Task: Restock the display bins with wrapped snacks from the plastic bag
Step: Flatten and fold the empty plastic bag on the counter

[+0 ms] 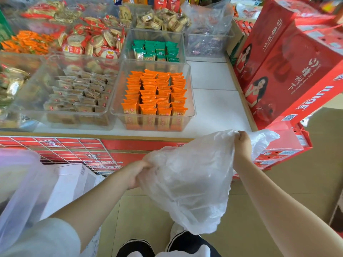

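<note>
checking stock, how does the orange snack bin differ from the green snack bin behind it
The orange snack bin is filled front to back with upright rows; the green snack bin holds far fewer packs, well below its rim. Orange sits nearest the counter edge, green behind it. Both are clear plastic with neatly rowed wrapped packs.

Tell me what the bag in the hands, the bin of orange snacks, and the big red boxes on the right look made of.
Bag: thin translucent plastic film, crinkled, floor showing through.
Bin: rigid clear plastic, glossy, packets visible through its walls.
Red boxes: likely printed cardboard, slight sheen, folded edges.
</note>
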The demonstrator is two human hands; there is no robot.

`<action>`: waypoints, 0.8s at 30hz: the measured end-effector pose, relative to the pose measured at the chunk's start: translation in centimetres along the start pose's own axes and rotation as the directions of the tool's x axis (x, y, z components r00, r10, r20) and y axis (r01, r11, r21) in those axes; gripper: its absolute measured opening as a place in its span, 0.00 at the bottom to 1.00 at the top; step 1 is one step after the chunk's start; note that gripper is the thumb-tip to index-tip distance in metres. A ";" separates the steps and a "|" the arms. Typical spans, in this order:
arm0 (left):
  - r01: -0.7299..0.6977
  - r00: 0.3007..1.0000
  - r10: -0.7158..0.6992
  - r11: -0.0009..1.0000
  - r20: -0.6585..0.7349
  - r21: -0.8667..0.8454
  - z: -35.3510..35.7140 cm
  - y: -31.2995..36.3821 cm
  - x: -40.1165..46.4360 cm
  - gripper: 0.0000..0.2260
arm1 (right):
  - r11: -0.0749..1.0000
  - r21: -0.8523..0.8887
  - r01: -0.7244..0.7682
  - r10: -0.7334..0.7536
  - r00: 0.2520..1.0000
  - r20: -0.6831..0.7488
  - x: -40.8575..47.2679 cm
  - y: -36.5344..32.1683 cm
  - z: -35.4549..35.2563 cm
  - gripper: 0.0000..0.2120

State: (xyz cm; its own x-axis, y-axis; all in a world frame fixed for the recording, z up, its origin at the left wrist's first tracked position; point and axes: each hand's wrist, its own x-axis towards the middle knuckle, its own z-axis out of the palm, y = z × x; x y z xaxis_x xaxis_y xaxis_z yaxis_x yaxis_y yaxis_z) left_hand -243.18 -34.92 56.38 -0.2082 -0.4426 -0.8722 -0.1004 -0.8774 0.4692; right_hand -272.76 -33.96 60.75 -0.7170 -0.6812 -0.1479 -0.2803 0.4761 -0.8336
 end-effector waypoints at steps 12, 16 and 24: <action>-0.543 0.800 0.578 0.811 0.157 -0.218 0.8 5.0 -7.7 0.14 | 0.717 -0.141 0.683 -0.471 0.624 0.623 -7.4 -2.7 0.2 0.34; -0.581 0.768 0.614 0.788 0.181 -0.206 0.1 4.1 -7.9 0.17 | 0.682 -0.241 0.691 -0.353 0.599 0.719 -7.7 -2.6 3.1 0.22; -0.464 0.808 0.474 0.878 -0.350 0.117 -7.9 -0.7 -1.5 0.12 | 0.989 0.040 0.140 -0.146 0.946 0.290 -5.4 1.0 0.6 0.08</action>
State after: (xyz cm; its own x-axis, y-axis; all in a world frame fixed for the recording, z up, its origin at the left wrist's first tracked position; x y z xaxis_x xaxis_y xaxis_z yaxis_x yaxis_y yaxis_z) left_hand -235.13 -35.08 56.23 0.1251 -0.8381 -0.5309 -0.1054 -0.5433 0.8329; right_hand -268.74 -30.12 60.40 -0.4521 -0.8750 -0.1730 -0.3521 0.3533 -0.8667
